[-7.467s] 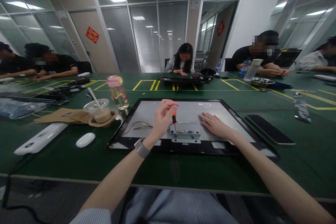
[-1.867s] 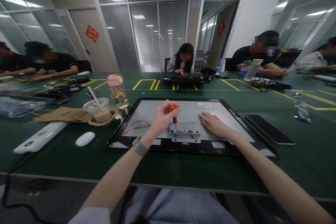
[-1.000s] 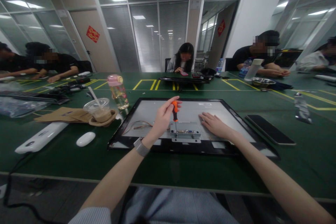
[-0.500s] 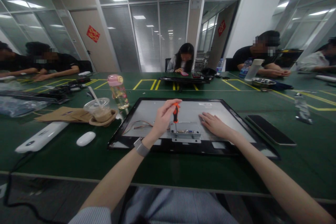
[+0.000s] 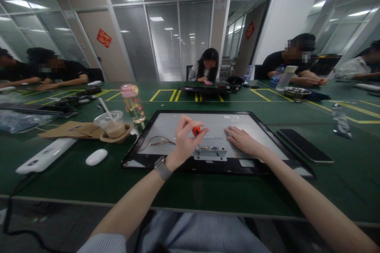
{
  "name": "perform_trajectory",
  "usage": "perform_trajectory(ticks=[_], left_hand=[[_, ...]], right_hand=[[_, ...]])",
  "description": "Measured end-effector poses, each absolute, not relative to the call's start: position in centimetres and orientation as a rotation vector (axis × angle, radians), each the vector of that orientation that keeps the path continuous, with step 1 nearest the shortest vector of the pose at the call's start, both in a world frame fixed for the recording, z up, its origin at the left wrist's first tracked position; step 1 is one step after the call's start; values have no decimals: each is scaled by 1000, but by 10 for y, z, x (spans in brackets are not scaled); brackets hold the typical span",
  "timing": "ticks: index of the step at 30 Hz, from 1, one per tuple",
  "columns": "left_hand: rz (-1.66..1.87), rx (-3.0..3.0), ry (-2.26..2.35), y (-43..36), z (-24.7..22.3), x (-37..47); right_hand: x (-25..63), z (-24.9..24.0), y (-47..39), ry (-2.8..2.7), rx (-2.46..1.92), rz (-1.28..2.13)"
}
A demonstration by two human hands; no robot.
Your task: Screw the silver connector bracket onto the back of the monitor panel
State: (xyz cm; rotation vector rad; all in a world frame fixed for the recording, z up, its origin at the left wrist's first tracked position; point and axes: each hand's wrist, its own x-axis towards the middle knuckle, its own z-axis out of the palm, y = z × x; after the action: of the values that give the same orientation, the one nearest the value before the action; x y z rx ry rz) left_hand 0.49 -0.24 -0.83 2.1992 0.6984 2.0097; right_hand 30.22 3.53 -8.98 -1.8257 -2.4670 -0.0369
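My left hand (image 5: 187, 140) is curled round an orange and black screwdriver (image 5: 196, 130), most of its handle hidden by the fingers. The screwdriver is above the left end of a metal bracket with connector ports (image 5: 211, 152). That bracket sits near the front edge of a flat display panel (image 5: 190, 120), which lies with its grey metal back up inside a black frame. Flat on the panel's right half rests my right hand (image 5: 242, 140), fingers stretched out and holding nothing. Thin wires (image 5: 162, 140) run across the panel left of the bracket.
Left of the panel are a white mouse (image 5: 96, 157), a power strip (image 5: 46, 156), an iced drink cup (image 5: 109, 122) and a pink-lidded bottle (image 5: 132, 102). A phone-like black slab (image 5: 304, 145) lies to the right. Several people sit round the green table (image 5: 237, 195).
My left hand has turned and dropped slightly, its thumb now to the right of the screwdriver handle, and the handle appears lower. My right hand stays on the panel.
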Motion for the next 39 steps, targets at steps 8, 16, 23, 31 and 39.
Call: perform_trajectory(ticks=[8, 16, 23, 31, 39], left_hand=[[2125, 2296, 678, -6, -7, 8], [1868, 2188, 530, -4, -13, 10], [1951, 2208, 548, -2, -6, 6], [2080, 2188, 658, -4, -5, 9], [1832, 2148, 474, -3, -7, 8]], right_hand=[[303, -92, 36, -2479, -1801, -67], [299, -84, 32, -2466, -1855, 10], [298, -83, 31, -2470, -1872, 13], [300, -85, 33, -2485, -1849, -14], [300, -88, 34, -2477, -1838, -35]])
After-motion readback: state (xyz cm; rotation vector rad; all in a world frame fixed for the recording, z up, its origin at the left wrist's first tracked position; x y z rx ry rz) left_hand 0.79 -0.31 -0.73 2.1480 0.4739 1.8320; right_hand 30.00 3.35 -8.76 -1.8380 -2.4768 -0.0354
